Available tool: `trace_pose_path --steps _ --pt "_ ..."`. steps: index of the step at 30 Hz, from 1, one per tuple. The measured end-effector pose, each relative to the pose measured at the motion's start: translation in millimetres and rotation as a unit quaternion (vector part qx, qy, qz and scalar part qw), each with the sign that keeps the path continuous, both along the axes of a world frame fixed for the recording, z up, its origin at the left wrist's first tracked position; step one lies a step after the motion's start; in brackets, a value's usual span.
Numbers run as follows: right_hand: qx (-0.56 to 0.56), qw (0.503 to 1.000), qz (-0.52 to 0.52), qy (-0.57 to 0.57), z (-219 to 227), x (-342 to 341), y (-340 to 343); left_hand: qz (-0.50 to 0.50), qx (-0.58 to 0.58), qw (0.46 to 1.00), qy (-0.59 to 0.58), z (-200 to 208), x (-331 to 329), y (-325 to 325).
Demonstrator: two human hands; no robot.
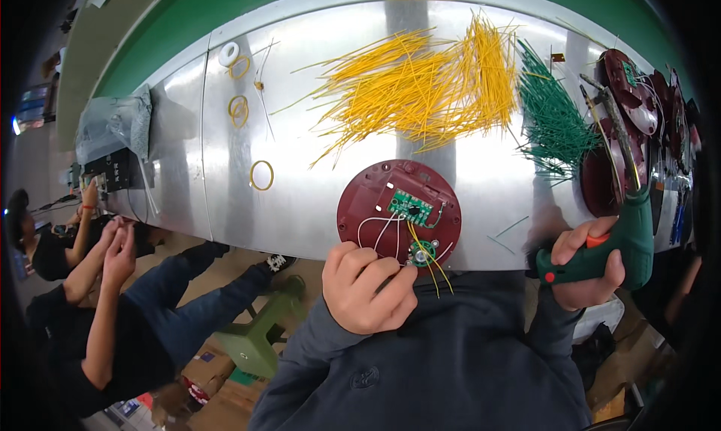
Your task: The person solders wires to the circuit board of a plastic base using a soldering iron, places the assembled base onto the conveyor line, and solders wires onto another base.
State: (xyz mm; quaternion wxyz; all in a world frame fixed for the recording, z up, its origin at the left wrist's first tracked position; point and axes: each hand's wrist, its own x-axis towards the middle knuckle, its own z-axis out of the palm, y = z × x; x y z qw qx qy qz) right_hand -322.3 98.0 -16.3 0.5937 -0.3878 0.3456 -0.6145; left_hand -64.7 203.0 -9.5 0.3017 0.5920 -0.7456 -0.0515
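Observation:
A round maroon plastic base (pixel 360 198) lies at the table's near edge, carrying a green circuit board (pixel 410 206) with white and yellow wires. A small round green part (pixel 424 252) sits at its near side, with yellow wire ends sticking out past it. My left hand (pixel 369 288) is closed over the base's near left rim, its fingers curled beside this part. What its fingertips pinch, if anything, is hidden. Off to the right, my right hand (pixel 589 262) wraps round a green cordless screwdriver (pixel 640 239) with an orange switch, raised apart from the base.
Behind the base lie a yellow wire pile (pixel 420 85) and a green wire pile (pixel 556 115). Maroon housings (pixel 631 93) crowd the right side. Rubber bands (pixel 261 175) and a plastic bag (pixel 116 123) are at left. A co-worker (pixel 113 311) sits near a green stool (pixel 259 341).

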Motion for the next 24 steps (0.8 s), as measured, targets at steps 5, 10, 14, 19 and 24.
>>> trace_pose_path --steps 5,10,14,19,24 --pt "0.008 0.999 0.016 -0.032 2 -3 0 0.091 -0.008 0.994 -0.058 4 -3 10" --pt "-0.01 0.999 0.027 -0.036 -1 -4 0 0.067 0.018 0.993 -0.094 3 -3 14" --pt "-0.015 0.999 0.029 -0.039 -2 -5 0 0.039 -0.003 0.996 -0.083 -6 -1 15" --pt "-0.02 0.998 0.036 -0.037 -2 -5 -1 0.002 -0.026 0.996 -0.089 -8 -1 16" --pt "-0.035 0.999 0.035 -0.021 -2 -2 0 0.026 0.039 0.997 -0.062 0 0 12"
